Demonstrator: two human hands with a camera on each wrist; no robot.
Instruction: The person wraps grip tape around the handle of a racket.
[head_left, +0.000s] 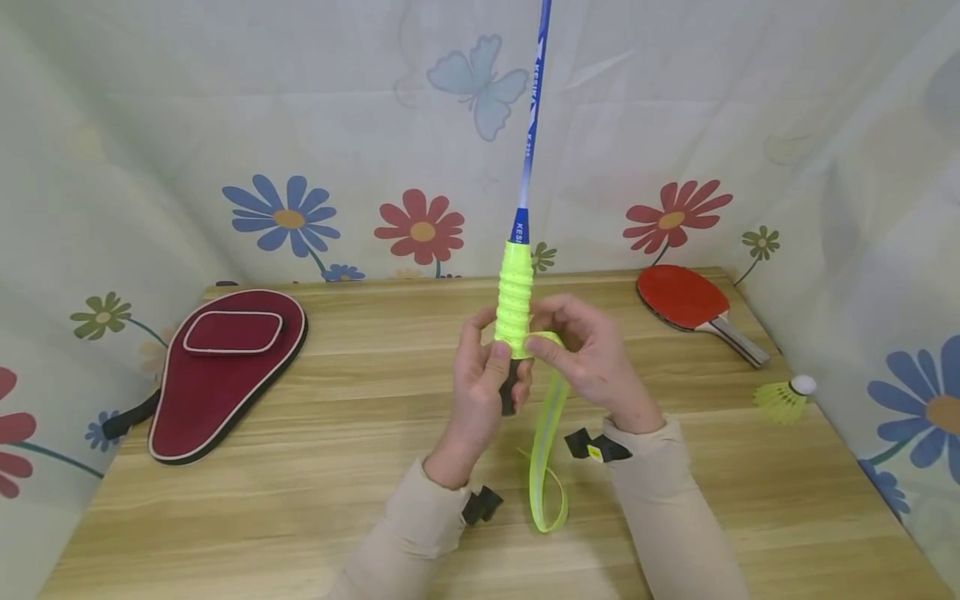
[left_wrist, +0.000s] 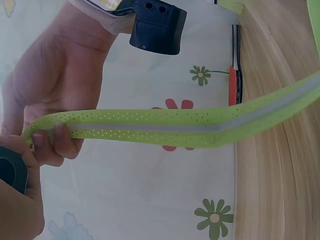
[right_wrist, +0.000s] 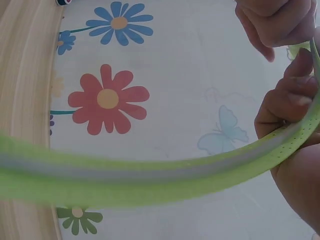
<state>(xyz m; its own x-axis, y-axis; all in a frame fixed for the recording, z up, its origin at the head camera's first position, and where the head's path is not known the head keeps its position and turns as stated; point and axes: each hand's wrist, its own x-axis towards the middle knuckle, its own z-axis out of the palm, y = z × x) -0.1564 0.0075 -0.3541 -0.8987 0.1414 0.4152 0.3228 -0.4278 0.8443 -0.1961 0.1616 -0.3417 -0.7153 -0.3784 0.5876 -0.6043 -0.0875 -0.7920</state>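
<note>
My left hand [head_left: 480,383] grips a badminton racket by the black lower end of its handle [head_left: 509,398], holding it upright with the blue shaft [head_left: 534,108] rising out of the top of the head view. Neon-yellow grip tape [head_left: 514,287] winds in ridged turns around the upper handle. Beside it, my right hand [head_left: 592,358] pinches the loose tape between thumb and fingers where it leaves the handle. From there the free tape length [head_left: 545,450] hangs and loops near the table. Tiny holes and a grey centre stripe show on the tape [left_wrist: 150,125] in the left wrist view.
A dark red paddle case [head_left: 217,383] lies at the table's left. At the right are a red table tennis paddle [head_left: 684,297] and a yellow shuttlecock [head_left: 783,398]. A flower-printed curtain [head_left: 360,125] surrounds the wooden table [head_left: 337,500] at the back and sides.
</note>
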